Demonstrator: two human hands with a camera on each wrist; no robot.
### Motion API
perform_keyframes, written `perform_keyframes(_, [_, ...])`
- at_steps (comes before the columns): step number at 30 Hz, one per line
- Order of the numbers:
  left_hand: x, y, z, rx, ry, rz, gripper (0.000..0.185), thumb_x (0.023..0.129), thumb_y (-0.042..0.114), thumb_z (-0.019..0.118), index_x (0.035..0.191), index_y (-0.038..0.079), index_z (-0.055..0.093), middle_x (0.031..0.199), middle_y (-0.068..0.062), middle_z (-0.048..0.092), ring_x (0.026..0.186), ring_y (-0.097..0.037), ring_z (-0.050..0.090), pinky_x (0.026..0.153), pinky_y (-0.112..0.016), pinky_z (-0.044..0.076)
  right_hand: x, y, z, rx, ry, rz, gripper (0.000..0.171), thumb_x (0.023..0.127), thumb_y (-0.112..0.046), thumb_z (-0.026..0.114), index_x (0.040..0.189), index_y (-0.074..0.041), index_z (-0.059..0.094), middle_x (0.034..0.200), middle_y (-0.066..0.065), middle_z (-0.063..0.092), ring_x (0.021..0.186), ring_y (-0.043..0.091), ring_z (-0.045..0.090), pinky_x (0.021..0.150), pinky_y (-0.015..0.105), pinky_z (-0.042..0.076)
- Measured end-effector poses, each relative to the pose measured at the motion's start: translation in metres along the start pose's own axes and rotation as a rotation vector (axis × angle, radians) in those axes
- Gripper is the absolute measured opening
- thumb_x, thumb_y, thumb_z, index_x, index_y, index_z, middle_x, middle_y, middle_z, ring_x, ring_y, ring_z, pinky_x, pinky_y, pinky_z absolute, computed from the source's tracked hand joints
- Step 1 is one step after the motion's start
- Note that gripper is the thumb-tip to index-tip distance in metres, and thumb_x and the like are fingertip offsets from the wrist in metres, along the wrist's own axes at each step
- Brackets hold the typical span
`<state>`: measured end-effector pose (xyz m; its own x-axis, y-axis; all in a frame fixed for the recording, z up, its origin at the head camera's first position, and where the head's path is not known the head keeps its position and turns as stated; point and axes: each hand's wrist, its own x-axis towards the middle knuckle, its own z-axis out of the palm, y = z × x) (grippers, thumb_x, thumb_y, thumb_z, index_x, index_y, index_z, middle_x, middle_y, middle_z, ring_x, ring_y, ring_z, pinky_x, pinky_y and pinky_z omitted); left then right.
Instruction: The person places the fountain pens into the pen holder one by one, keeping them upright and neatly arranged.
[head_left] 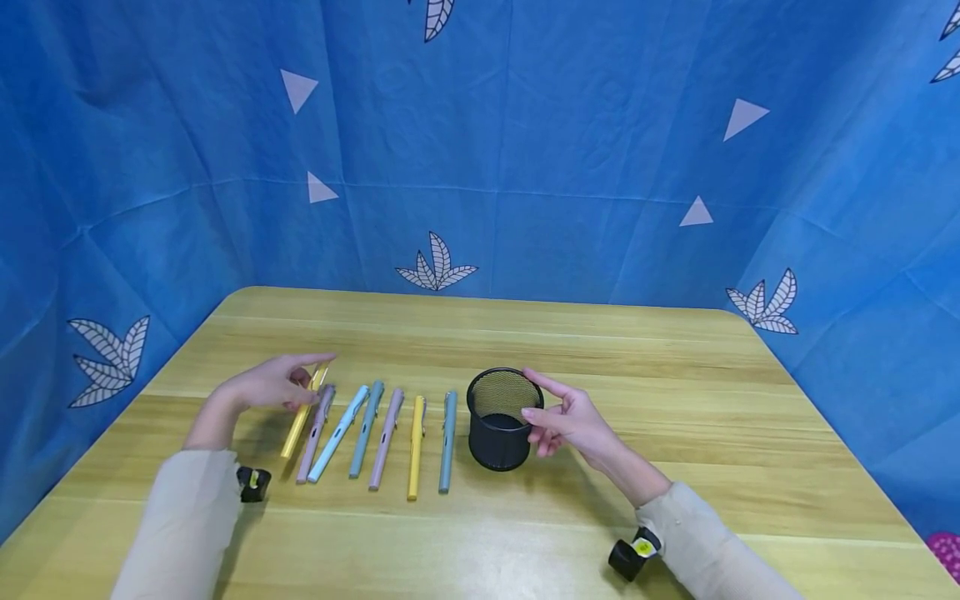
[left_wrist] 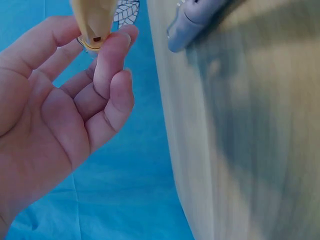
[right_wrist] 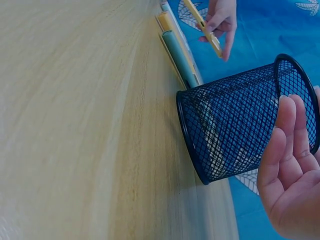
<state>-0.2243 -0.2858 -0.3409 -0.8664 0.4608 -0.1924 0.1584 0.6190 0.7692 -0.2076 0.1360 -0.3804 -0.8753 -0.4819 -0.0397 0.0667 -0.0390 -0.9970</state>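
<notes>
Blue cloth with leaf prints [head_left: 480,142] is hanging behind and around the worktop [head_left: 675,392], which is carrying everything else. Taking the black mesh cup [head_left: 501,421] as the landmark: it is standing upright near the middle of the worktop, mouth up and nothing showing inside.

To the right of the cup, the right hand [head_left: 573,417] is hovering with fingers straight and relaxed, grasping nothing; the right wrist view is showing its fingertips [right_wrist: 287,120] just beside the mesh wall, and whether they are touching it I cannot tell.

To the left of the cup, a row of pens is lying side by side, the blue-grey pen [head_left: 447,442] nearest the cup and a yellow pen [head_left: 416,446] next. At the far left end of that row, the left hand [head_left: 270,385] is pinching the yellow pencil [head_left: 302,417] by its far end, fingers [left_wrist: 107,60] curled onto its tip, the near end slanting down toward the worktop.

Judging by its look, the pencil is light, stiff and fairly smooth, so it could swivel in an end pinch; a grip nearer its middle would likely be steadying it better.
</notes>
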Motion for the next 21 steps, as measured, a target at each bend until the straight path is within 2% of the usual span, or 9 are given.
perform_keyframes(6, [0.006, 0.006, 0.003, -0.002, 0.002, 0.010, 0.064, 0.084, 0.001, 0.055, 0.140, 0.000, 0.025, 0.061, -0.004, 0.043, 0.053, -0.020, 0.042, 0.050, -0.030, 0.038, 0.000, 0.000, 0.001, -0.012, 0.004, 0.003, 0.067, 0.084, -0.011, 0.061, 0.141, -0.011, 0.026, 0.057, 0.005, 0.062, 0.043, 0.013, 0.056, 0.042, 0.022, 0.046])
perform_keyframes(15, [0.011, 0.021, 0.009, 0.014, 0.036, 0.050, 0.065, 0.082, -0.002, 0.056, 0.139, -0.001, 0.025, 0.058, -0.001, 0.038, 0.052, -0.014, 0.035, 0.049, -0.024, 0.032, 0.000, 0.000, 0.000, -0.014, 0.001, 0.003, 0.068, 0.085, -0.011, 0.061, 0.142, -0.008, 0.024, 0.058, 0.004, 0.062, 0.044, 0.013, 0.057, 0.043, 0.023, 0.046])
perform_keyframes(21, [0.015, 0.030, 0.012, 0.041, 0.045, 0.085, 0.066, 0.082, -0.001, 0.058, 0.139, -0.001, 0.025, 0.060, -0.004, 0.043, 0.054, -0.016, 0.040, 0.050, -0.027, 0.036, 0.000, 0.000, 0.000, -0.009, -0.001, 0.004, 0.068, 0.085, -0.011, 0.061, 0.142, -0.008, 0.023, 0.058, 0.004, 0.062, 0.043, 0.012, 0.057, 0.043, 0.023, 0.046])
